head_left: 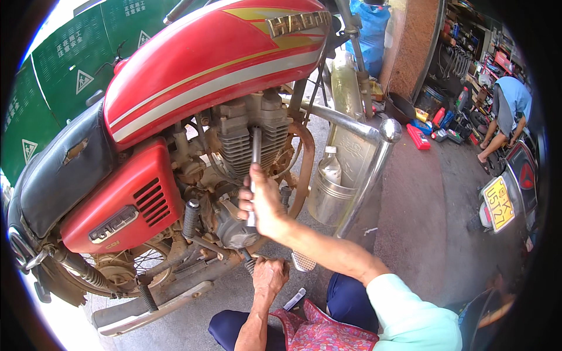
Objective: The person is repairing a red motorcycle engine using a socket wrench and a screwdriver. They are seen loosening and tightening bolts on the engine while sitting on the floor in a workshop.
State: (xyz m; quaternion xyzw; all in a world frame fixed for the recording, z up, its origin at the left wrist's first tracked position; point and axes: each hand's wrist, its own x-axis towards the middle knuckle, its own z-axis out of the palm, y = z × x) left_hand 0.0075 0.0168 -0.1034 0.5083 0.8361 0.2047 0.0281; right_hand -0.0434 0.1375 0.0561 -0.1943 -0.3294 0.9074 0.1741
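A red motorcycle stands on its wheels before me, its finned engine [253, 140] at the middle of the view. Across the front of that engine, my right hand [262, 202] is closed around a long chrome bar-shaped tool [256, 145]. The tool runs nearly upright, its upper end against the engine's fins and its lower end showing beneath my fingers. Lower down, my left hand [270, 276] is closed beside a ribbed rubber peg [249, 263] below the round engine cover [239, 231]. What the left fingers hold is hidden.
A chrome crash bar [366, 187] juts out to the right, with a plastic bottle [331, 167] in a metal holder behind it. A small white packet [294, 299] lies by my knees. Further right, another person [509, 108] bends near a parked scooter [518, 181] and scattered tools.
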